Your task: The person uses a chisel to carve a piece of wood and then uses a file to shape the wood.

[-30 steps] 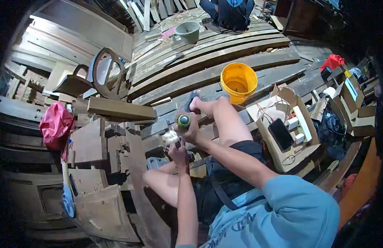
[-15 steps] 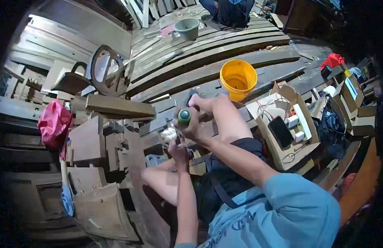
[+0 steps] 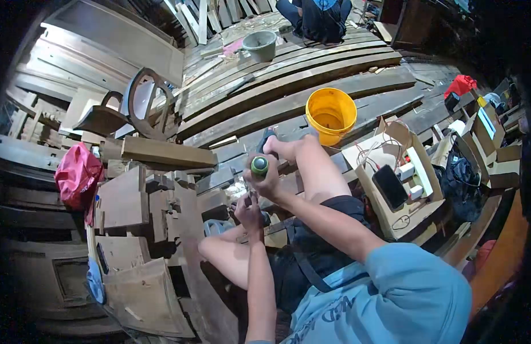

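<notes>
Green and black, the butt of a tool handle (image 3: 258, 165) sticks up out of the person's right hand (image 3: 269, 182), whose grip is wrapped tight round it, end pointed toward the camera, just above the bent knees. Below it the left hand (image 3: 249, 211) has its fingers pinched narrow on something small and dark at the tool's lower end; what that piece is I cannot tell from the head view. It looks like the step of seating or steadying a tip against a small workpiece held over the lap, and the next move would call for keeping the handle in line with the pinched piece while pressing or turning. Around them lie brown timber blocks (image 3: 125, 198), a yellow bucket (image 3: 330, 112) beyond the foot, a cardboard box (image 3: 400, 178) with a phone, and a red bag (image 3: 77, 174). Another person (image 3: 316, 17) sits far off on the planks.
</notes>
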A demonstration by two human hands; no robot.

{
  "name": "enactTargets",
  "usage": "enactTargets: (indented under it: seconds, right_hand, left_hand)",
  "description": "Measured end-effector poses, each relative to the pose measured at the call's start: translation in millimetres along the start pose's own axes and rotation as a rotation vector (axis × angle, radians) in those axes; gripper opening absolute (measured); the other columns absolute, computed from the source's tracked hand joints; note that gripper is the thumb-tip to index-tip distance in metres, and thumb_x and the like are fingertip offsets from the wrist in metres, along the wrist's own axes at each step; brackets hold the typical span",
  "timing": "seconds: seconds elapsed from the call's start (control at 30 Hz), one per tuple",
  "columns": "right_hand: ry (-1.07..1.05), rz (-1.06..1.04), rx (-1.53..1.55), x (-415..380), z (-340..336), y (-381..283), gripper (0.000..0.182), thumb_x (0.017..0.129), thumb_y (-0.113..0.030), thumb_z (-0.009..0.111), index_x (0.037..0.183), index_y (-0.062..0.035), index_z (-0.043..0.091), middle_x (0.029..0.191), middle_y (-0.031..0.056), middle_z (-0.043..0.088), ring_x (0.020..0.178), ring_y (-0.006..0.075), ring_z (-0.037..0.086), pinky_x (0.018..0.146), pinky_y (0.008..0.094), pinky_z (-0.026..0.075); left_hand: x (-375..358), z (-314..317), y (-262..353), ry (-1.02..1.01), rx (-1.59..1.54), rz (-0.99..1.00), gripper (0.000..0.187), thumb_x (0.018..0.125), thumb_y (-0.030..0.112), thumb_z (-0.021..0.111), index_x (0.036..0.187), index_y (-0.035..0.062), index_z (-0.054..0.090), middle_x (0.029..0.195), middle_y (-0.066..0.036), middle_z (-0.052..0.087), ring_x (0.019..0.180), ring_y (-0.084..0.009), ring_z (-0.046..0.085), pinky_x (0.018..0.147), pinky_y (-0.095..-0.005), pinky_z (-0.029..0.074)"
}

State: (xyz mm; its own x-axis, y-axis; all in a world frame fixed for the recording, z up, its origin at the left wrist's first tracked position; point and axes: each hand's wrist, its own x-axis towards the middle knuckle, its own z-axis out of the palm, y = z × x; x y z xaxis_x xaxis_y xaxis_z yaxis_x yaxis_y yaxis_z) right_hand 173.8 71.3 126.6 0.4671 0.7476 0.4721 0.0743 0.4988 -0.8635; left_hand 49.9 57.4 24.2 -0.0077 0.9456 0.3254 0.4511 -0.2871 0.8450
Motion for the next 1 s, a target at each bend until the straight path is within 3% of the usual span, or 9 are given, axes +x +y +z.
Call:
enactTargets:
  seconds: [0.2, 0.27, 0.3, 0.4, 0.6, 0.7, 0.8, 0.87, 1.0]
  right_hand:
    - [-0.019, 0.018, 0.047, -0.8, 1.6, 7.3, 0.017, 0.063, -0.015, 0.063, 0.062, -0.0028, 0.050, 0.054, 0.0088, 0.048, 0.049, 0.0181, 0.047, 0.051, 0.0304, 0.040]
    - [-0.050, -0.034, -0.007, 0.5, 2.9, 9.2, 0.017, 0.063, -0.015, 0.063, 0.065, -0.0022, 0.052, 0.054, 0.0090, 0.049, 0.050, 0.0181, 0.048, 0.053, 0.0303, 0.041]
    - [0.006, -0.033, -0.006, -1.9, 5.3, 10.9, 0.018, 0.063, -0.016, 0.064, 0.067, -0.0020, 0.053, 0.056, 0.0101, 0.051, 0.051, 0.0211, 0.051, 0.054, 0.0315, 0.042]
    - [-0.032, 0.049, 0.036, -2.4, 2.6, 13.2, 0.020, 0.062, -0.017, 0.065, 0.069, -0.0019, 0.055, 0.058, 0.0115, 0.053, 0.052, 0.0255, 0.052, 0.055, 0.0333, 0.043]
    - [-0.040, 0.030, -0.116, -12.5, 3.9, 29.6, 0.024, 0.061, -0.018, 0.066, 0.075, -0.0011, 0.056, 0.062, 0.0121, 0.054, 0.059, 0.0236, 0.055, 0.059, 0.0339, 0.043]
    - [-0.138, 0.088, -0.041, -10.7, 0.8, 13.4, 0.023, 0.062, -0.020, 0.066, 0.069, -0.0024, 0.054, 0.061, 0.0122, 0.052, 0.059, 0.0283, 0.051, 0.058, 0.0358, 0.041]
    - [-0.047, 0.065, -0.058, -7.0, 3.0, 16.1, 0.023, 0.063, -0.022, 0.065, 0.067, -0.0032, 0.053, 0.061, 0.0120, 0.053, 0.060, 0.0284, 0.050, 0.059, 0.0371, 0.040]
    - [-0.062, 0.139, -0.126, -21.5, 6.1, 44.1, 0.021, 0.063, -0.020, 0.065, 0.068, -0.0029, 0.054, 0.062, 0.0119, 0.054, 0.062, 0.0277, 0.052, 0.061, 0.0378, 0.041]
    - [-0.007, 0.097, 0.090, -4.7, 2.7, 2.7, 0.020, 0.063, -0.018, 0.064, 0.064, -0.0028, 0.052, 0.055, 0.0078, 0.050, 0.052, 0.0213, 0.049, 0.055, 0.0336, 0.041]
  left_hand:
    - [-2.0, -6.0, 1.2, 0.019, 0.106, -0.067, 0.015, 0.076, 0.014, 0.065, 0.081, 0.0007, 0.063, 0.070, -0.013, 0.061, 0.062, -0.0276, 0.057, 0.075, -0.0367, 0.043]
    - [-3.8, -4.0, -4.7, 0.046, 0.210, 0.130, 0.015, 0.076, 0.015, 0.065, 0.079, 0.0001, 0.062, 0.070, -0.014, 0.061, 0.062, -0.0282, 0.057, 0.076, -0.0391, 0.042]
    - [-3.7, -3.9, 5.1, 0.032, 0.188, 0.012, 0.016, 0.075, 0.015, 0.065, 0.079, -0.0003, 0.061, 0.069, -0.015, 0.060, 0.063, -0.0280, 0.057, 0.071, -0.0391, 0.044]
    - [-2.4, -5.8, 5.8, 0.034, 0.151, 0.012, 0.014, 0.074, 0.010, 0.066, 0.081, -0.0006, 0.059, 0.068, -0.013, 0.059, 0.059, -0.0224, 0.054, 0.059, -0.0312, 0.044]
    - [-5.8, -2.4, 12.5, 0.010, 0.033, 0.133, 0.009, 0.076, 0.006, 0.063, 0.080, -0.0018, 0.060, 0.073, -0.013, 0.060, 0.062, -0.0220, 0.057, 0.060, -0.0321, 0.045]
    - [-6.9, -4.6, 9.9, -0.025, 0.003, 0.076, 0.009, 0.079, 0.007, 0.061, 0.082, -0.0011, 0.060, 0.074, -0.013, 0.061, 0.064, -0.0228, 0.058, 0.062, -0.0331, 0.046]
    - [-3.4, -6.9, 3.6, -0.052, 0.112, 0.048, 0.009, 0.079, 0.007, 0.060, 0.084, -0.0007, 0.061, 0.075, -0.013, 0.061, 0.066, -0.0229, 0.059, 0.064, -0.0337, 0.047]
    - [-3.7, -3.7, 9.6, -0.019, -0.015, 0.070, 0.010, 0.079, 0.008, 0.061, 0.084, -0.0006, 0.061, 0.075, -0.013, 0.062, 0.066, -0.0232, 0.059, 0.064, -0.0342, 0.047]
    - [-4.5, -6.0, 18.9, 0.032, 0.055, 0.153, 0.009, 0.079, 0.007, 0.061, 0.084, 0.0000, 0.061, 0.073, -0.012, 0.062, 0.066, -0.0221, 0.060, 0.062, -0.0324, 0.047]
